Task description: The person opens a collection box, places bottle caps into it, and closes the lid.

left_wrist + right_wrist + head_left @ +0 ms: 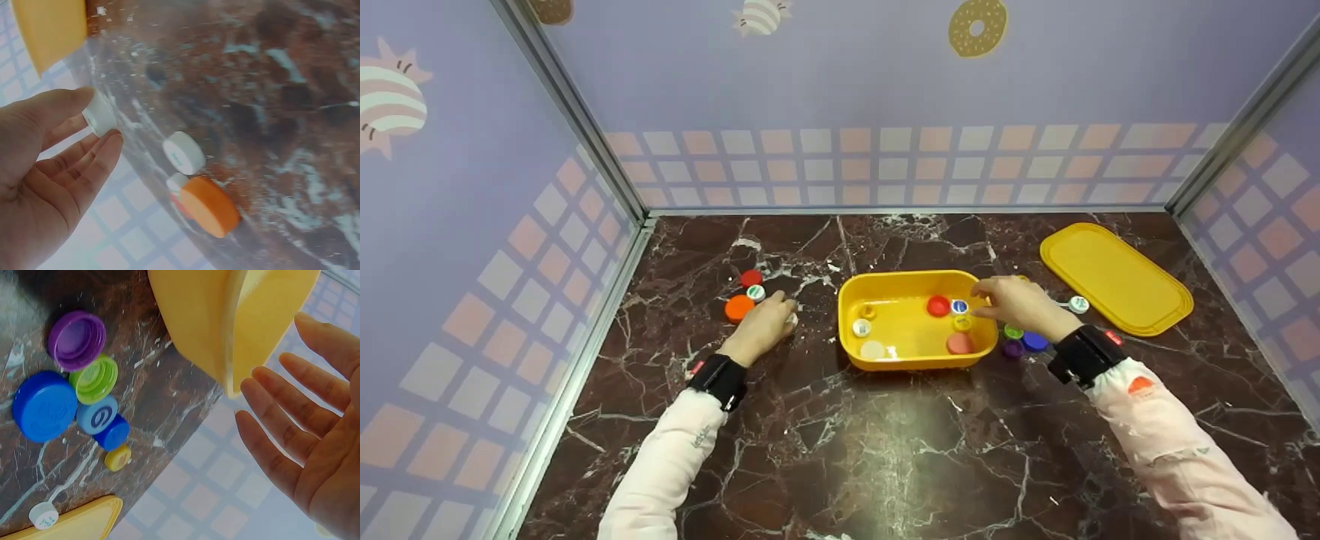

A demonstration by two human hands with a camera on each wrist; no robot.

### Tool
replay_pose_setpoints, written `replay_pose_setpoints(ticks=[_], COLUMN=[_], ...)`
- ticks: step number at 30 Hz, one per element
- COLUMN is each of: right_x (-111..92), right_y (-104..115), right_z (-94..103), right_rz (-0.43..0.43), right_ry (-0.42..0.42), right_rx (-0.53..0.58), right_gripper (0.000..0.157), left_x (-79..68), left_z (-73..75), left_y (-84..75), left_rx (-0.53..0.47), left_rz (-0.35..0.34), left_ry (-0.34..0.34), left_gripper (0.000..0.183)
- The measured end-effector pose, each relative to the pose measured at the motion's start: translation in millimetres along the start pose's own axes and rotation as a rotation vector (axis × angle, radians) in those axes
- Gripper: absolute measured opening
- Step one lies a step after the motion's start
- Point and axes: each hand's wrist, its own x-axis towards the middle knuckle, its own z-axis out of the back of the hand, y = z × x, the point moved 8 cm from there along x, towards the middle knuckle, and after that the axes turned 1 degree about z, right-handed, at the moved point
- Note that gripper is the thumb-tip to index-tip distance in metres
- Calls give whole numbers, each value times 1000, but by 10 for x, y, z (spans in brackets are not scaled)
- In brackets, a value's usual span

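Note:
My left hand (763, 328) pinches a white bottle cap (100, 115) between thumb and fingertips, left of the yellow box (919, 364). Beside that hand lie an orange cap (739, 308), a red cap (751, 278) and a white cap with green print (756, 292). Over the box's right rim, my right hand (1021, 302) hangs with its fingers spread and nothing in them, as the right wrist view shows. Inside the box are several caps, among them a red one (938, 306), a pink one (960, 343) and a white one (861, 327).
Right of the box lie a purple cap (76, 340), a green cap (94, 379), a big blue cap (44, 406) and a small yellow cap (118, 458). A yellow lid (1117, 277) rests behind, with a white cap (1078, 304) at its edge. Patterned walls enclose the dark marbled table.

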Motion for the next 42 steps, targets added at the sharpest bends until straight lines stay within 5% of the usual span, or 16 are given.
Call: replay_pose_setpoints(ticks=[7,23,34,42], right_x=[-55,-182,-351,-485], right_y=[-217,-566,-793,-919], right_z=[83,82,33,83], right_rz=[-125,-202,-262,-288], right_ry=[12,-31,-6,-13], right_rx=[39,96,166,105], right_gripper=[35,34,39,39], left_x=[149,420,588,705], left_z=[114,157,57,-110], left_y=[-154,-517,-799,-970], left_rx=[42,68,55,33], left_rz=[-11,-35,-88,-96], left_ry=[-22,2,78,181], left_gripper=[14,23,16,16])
